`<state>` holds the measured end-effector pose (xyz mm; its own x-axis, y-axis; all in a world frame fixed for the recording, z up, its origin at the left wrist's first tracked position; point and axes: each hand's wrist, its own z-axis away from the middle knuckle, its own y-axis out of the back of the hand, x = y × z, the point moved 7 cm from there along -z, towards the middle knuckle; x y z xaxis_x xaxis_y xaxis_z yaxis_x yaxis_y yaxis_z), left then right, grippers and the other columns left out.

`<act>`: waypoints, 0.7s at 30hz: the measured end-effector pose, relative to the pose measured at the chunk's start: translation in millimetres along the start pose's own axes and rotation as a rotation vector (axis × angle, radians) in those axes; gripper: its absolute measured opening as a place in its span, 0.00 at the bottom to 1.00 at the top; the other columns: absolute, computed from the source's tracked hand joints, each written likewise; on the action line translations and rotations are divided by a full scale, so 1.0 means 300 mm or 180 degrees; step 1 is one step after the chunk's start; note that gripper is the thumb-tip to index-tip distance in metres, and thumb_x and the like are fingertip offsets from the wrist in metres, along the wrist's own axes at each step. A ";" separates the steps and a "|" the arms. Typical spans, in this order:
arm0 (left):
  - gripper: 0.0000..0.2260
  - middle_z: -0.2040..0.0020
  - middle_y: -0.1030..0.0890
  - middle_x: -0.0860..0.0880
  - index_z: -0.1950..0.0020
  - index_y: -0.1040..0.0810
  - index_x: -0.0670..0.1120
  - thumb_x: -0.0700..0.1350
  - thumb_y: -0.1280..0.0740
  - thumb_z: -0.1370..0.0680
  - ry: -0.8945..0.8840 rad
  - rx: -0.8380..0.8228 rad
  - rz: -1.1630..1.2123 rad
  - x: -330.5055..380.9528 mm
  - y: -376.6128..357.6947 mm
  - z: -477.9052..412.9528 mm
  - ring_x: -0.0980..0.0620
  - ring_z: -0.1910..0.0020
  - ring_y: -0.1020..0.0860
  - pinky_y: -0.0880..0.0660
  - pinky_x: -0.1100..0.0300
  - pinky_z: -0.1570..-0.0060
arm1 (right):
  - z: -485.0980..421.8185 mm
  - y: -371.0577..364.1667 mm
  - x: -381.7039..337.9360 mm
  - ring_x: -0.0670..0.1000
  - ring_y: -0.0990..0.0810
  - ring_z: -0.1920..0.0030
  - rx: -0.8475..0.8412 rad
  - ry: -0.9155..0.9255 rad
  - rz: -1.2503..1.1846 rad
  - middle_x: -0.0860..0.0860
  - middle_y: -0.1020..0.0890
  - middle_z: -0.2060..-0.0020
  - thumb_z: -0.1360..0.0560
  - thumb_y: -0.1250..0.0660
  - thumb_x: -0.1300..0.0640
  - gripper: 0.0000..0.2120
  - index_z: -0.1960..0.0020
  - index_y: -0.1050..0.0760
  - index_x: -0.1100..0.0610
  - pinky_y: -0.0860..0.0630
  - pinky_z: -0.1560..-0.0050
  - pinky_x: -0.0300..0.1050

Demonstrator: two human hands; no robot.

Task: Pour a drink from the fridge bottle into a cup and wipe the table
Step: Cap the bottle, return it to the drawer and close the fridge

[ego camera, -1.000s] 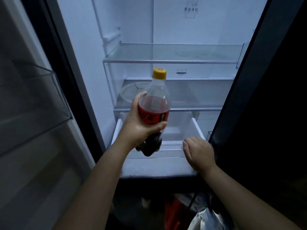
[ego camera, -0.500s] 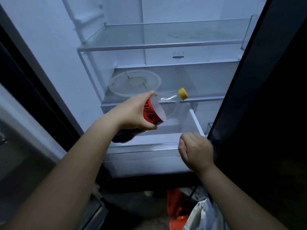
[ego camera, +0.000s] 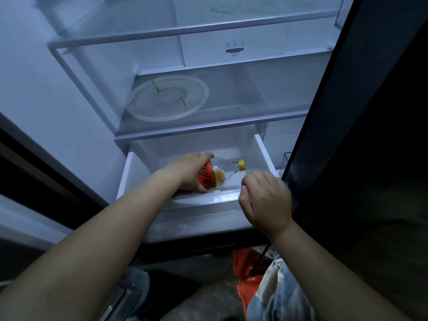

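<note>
A clear plastic bottle (ego camera: 222, 170) with a red label and a yellow cap lies on its side inside the white fridge drawer (ego camera: 264, 149), cap pointing right. Some brownish drink pools in it. My left hand (ego camera: 187, 172) grips the bottle around its labelled lower half. My right hand (ego camera: 264, 200) is at the drawer's front edge on the right, fingers curled; whether it holds the edge I cannot tell. No cup or table is in view.
The fridge stands open, with glass shelves (ego camera: 208, 126) above the pulled-out drawer. A round clear plate (ego camera: 166, 98) lies on the shelf just above. The dark fridge door (ego camera: 370, 112) fills the right. Red and pale bags (ego camera: 254, 281) sit on the floor below.
My left hand tipped the upright bottle onto its side and lowered it into the drawer. My right hand stayed at the drawer's front edge. My view dropped lower.
</note>
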<state>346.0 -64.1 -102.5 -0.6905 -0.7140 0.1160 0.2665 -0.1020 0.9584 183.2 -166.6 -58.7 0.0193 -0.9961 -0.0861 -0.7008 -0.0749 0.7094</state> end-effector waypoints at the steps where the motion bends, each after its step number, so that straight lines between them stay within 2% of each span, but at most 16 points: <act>1: 0.45 0.33 0.30 0.45 0.25 0.44 0.51 0.55 0.23 0.36 0.0002 -0.0064 -0.0053 -0.001 -0.015 -0.012 0.44 0.34 0.32 0.30 0.52 0.40 | 0.000 0.002 -0.001 0.53 0.31 0.67 0.0006 0.0002 -0.0012 0.51 0.28 0.69 0.28 0.43 0.57 0.09 0.65 0.30 0.57 0.44 0.65 0.43; 6: 0.44 0.33 0.32 0.43 0.25 0.46 0.49 0.55 0.25 0.33 0.0005 -0.0242 -0.0321 0.003 -0.078 -0.047 0.42 0.34 0.34 0.30 0.48 0.39 | 0.000 0.001 -0.002 0.52 0.32 0.68 -0.0003 -0.0008 0.0021 0.51 0.28 0.70 0.28 0.43 0.57 0.09 0.65 0.29 0.57 0.46 0.65 0.42; 16: 0.45 0.26 0.41 0.42 0.22 0.54 0.45 0.50 0.27 0.28 0.0115 -0.0538 0.0038 -0.036 -0.159 -0.063 0.42 0.27 0.42 0.41 0.52 0.30 | 0.006 -0.009 -0.004 0.53 0.31 0.70 -0.0018 -0.0065 0.0051 0.51 0.28 0.71 0.28 0.44 0.56 0.10 0.66 0.29 0.57 0.42 0.68 0.44; 21: 0.41 0.27 0.38 0.42 0.23 0.49 0.45 0.46 0.27 0.28 0.0079 -0.0624 0.0111 -0.042 -0.170 -0.086 0.43 0.28 0.39 0.40 0.53 0.30 | 0.006 -0.011 -0.005 0.53 0.31 0.70 -0.0019 -0.0070 0.0078 0.51 0.29 0.71 0.28 0.44 0.56 0.10 0.66 0.30 0.57 0.41 0.68 0.44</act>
<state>358.6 -67.8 -159.7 -0.6623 -0.7361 0.1395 0.4176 -0.2081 0.8845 184.3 -164.7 -62.4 -0.0137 -0.9964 -0.0838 -0.6965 -0.0507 0.7158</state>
